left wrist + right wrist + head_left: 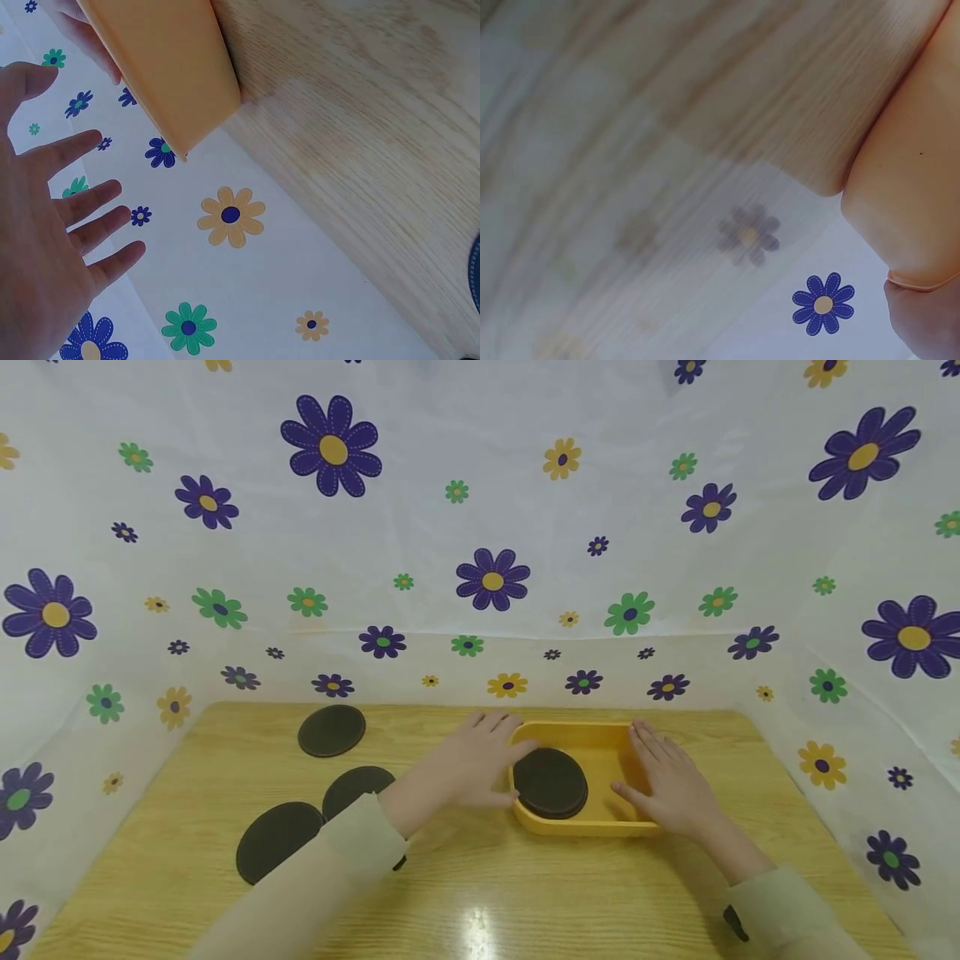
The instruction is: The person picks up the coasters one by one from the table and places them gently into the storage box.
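A shallow yellow tray [600, 829] stands on the wooden table, its long side running left to right. Inside its left end lies a round black coaster [551, 783], with a second edge showing just beneath it. My left hand [476, 768] hovers by the tray's left end, fingers spread; the left wrist view shows a gap between the fingers [101, 201] and the yellow wall. At the right end, my right hand [671, 785] rests along the rim with straight fingers, the thumb pointing inward over the tray. Only a bit of that hand shows in the right wrist view.
Left of the tray, three more black coasters lie on the table: one at the back [332, 731], one in the middle [358, 787] partly behind the left forearm, one nearer [279, 842]. A white flowered cloth [420, 527] encloses the table's back and sides.
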`<action>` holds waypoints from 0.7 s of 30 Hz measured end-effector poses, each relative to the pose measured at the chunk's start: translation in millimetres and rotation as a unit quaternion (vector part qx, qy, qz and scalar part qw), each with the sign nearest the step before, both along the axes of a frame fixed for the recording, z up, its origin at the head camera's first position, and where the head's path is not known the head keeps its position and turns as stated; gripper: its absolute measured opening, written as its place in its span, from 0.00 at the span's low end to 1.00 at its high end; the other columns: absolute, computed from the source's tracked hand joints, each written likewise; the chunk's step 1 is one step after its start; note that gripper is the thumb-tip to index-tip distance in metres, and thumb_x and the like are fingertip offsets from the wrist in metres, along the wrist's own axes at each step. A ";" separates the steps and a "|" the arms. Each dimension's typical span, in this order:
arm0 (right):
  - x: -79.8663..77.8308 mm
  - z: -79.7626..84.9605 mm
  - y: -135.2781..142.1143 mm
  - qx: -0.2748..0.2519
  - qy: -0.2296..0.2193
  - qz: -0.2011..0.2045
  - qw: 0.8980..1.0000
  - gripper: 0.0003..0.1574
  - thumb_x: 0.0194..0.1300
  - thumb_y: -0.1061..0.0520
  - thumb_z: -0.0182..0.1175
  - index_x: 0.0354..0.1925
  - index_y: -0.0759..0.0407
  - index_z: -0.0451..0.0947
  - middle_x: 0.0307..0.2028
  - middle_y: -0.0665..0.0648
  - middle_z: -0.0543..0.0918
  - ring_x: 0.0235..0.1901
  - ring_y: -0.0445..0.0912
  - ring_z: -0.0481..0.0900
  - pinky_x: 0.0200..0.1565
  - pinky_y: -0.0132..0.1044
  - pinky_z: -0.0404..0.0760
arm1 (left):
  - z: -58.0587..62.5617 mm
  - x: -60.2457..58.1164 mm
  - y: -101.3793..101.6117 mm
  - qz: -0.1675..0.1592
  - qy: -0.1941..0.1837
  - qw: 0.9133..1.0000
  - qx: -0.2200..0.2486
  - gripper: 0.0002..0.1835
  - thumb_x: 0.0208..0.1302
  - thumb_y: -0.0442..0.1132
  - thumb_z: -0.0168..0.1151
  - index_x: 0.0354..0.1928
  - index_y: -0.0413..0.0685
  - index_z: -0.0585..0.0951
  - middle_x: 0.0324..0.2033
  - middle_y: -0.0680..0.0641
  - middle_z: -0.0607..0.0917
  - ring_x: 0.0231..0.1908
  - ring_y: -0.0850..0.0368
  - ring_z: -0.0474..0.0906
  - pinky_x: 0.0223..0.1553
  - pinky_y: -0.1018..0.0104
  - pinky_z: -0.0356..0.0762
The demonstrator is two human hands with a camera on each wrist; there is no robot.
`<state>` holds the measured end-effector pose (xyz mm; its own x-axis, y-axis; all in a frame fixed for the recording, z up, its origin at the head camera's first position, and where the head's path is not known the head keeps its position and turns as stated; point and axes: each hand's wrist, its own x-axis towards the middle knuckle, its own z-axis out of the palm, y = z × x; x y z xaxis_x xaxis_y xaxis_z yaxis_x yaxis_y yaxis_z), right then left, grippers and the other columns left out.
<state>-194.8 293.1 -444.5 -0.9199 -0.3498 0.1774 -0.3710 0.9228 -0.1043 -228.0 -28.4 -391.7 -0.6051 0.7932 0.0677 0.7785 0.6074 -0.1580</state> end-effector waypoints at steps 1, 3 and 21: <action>0.0 0.6 -0.2 0.000 -0.001 -0.001 1.000 0.55 0.63 0.33 0.51 0.70 0.70 0.49 0.72 0.66 0.49 0.71 0.61 0.49 0.66 0.56 0.52 | 0.4 1.2 -2.9 -0.002 -0.002 1.000 0.004 0.40 0.55 0.66 0.54 0.68 0.60 0.64 0.67 0.45 0.62 0.67 0.45 0.56 0.65 0.45 0.56; 0.3 1.7 -0.8 0.000 -0.003 -0.002 1.000 0.55 0.63 0.33 0.52 0.70 0.70 0.49 0.72 0.65 0.48 0.71 0.60 0.48 0.67 0.56 0.51 | 1.4 3.9 -8.9 0.000 -0.010 1.000 0.010 0.39 0.54 0.65 0.55 0.68 0.61 0.64 0.67 0.45 0.62 0.67 0.45 0.56 0.65 0.45 0.56; -1.3 -1.8 1.0 -0.004 -0.009 -0.006 1.000 0.56 0.63 0.32 0.50 0.71 0.68 0.47 0.72 0.66 0.48 0.71 0.59 0.46 0.68 0.54 0.48 | -8.0 22.7 -81.2 0.009 -0.005 1.000 0.012 0.37 0.56 0.63 0.56 0.66 0.59 0.66 0.67 0.45 0.62 0.67 0.46 0.56 0.66 0.46 0.53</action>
